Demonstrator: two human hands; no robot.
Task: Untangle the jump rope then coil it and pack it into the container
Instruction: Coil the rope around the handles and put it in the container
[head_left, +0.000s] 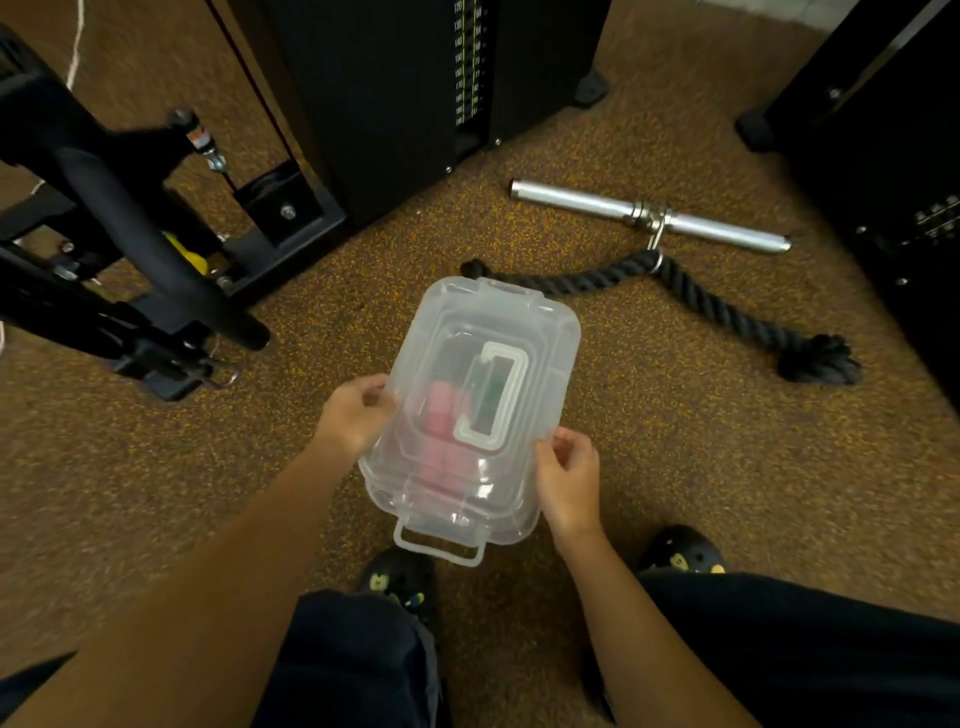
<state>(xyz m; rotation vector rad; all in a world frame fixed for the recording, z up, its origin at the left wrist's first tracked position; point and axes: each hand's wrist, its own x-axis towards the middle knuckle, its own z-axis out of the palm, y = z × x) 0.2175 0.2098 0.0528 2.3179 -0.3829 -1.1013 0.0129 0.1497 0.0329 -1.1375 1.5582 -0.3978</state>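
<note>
A clear plastic container (540, 332) with its lid on and a flat white carry handle is held above the speckled floor. Through the lid I make out pink and green shapes (441, 415), blurred, likely the jump rope's parts. My left hand (353, 421) grips the container's left edge, fingers curled on the rim. My right hand (569, 475) grips the near right corner the same way. A latch tab sticks out on the side nearest me.
A thick black rope attachment (696, 296) lies on the floor behind the container, clipped to a silver bar (649, 215). Black gym machine frames stand at left (130, 218), back (415, 78) and right. My shoes (397, 582) are just below the container.
</note>
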